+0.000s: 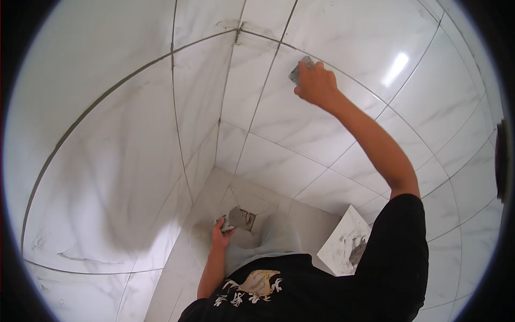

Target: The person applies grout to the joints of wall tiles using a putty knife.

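My right hand (317,86) is raised to the white marbled wall tile (343,64), fingers curled around a crumpled grey cloth (300,71). The cloth lies against the tile just below a dark horizontal joint. Low down near my lap, my left hand (222,235) is closed on a small piece smeared with grey grout (240,219); its exact kind I cannot tell. Behind it, the piece overlaps a dark square opening (250,221) in the floor.
A second tiled wall (107,161) meets the first in a corner ahead. Grey floor tiles (311,222) lie below. At my right side is a white tile-like board (340,244) with a lump of grey grout (357,252). A dark object (502,161) sits at the right edge.
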